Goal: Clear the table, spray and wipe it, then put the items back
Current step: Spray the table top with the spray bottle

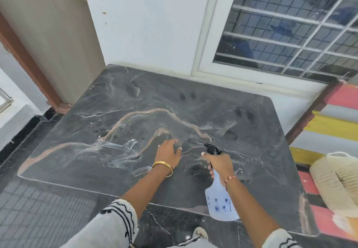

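We see the dark grey marble bench, its slab veined with thin white lines and one long pinkish-brown streak that curves across the middle. The surface carries wet smears and whitish streaks left of centre, and a few darker damp patches further back and to the right. It stands against the white wall, just below the white-framed window with a white metal grille.

Over the near half of the slab, our right hand has its grip curled round the neck of the pale blue plastic spray bottle with a black trigger head; the nozzle points away from us toward the bench, and the body, printed with small blue flower marks, hangs down under the wrist. A thin red and white thread bracelet sits on that wrist.

Our left hand lies on the slab just beside the nozzle, fingers spread and flat, holding nothing. It wears a gold bangle.

To the right, a cream woven bag rests on a striped red, yellow and white seat
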A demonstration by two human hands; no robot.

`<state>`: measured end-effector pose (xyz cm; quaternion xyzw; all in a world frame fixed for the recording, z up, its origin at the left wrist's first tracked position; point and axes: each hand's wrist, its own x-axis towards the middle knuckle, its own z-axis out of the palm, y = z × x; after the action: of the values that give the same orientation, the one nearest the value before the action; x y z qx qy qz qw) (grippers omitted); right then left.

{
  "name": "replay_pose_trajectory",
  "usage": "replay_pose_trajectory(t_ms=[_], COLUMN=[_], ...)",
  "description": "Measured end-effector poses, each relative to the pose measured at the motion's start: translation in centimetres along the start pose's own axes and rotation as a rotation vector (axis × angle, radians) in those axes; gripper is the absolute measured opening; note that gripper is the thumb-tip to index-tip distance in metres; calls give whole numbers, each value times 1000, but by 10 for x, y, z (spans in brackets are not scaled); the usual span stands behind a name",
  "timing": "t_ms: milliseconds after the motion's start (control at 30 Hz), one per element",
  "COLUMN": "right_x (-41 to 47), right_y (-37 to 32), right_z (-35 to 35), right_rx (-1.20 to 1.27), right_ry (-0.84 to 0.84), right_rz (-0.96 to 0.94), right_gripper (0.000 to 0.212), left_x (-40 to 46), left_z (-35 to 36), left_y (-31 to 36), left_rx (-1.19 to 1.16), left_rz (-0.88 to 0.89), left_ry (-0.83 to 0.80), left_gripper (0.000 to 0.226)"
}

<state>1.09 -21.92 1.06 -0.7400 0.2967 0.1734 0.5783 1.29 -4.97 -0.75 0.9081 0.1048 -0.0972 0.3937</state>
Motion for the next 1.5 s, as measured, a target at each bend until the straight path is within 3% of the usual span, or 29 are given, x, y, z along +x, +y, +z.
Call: replay_pose_trajectory(t_ms=[300, 500, 700, 1067, 1267, 1400, 1500], right_x=[0, -1, 1, -3, -18, -28, -35], right_y=[2, 6, 9, 59, 77, 83, 86], right_z=[-23, -32, -57, -159, -172, -178, -184], right_rx=[-34, 61, 36, 178, 166, 63, 117], right_ry=[-59, 57, -6, 260, 381, 449, 462], right_rz=[-16, -9, 10, 81, 127, 74, 90], right_gripper=[25, 23, 14, 25, 19, 32, 27], left_x=[2, 2, 2, -18, -30, -35, -37], left_z=[27, 37, 54, 126, 148, 152, 153], left_y=[27, 35, 47, 115, 131, 133, 133], left_rx=[30, 40, 61, 69, 109, 101, 115], left_rz=[73, 75, 104, 290, 349, 365, 392], left_ry=[-63, -64, -90, -272, -354, -383, -387], left_gripper=[37, 37, 38, 39, 39, 39, 39])
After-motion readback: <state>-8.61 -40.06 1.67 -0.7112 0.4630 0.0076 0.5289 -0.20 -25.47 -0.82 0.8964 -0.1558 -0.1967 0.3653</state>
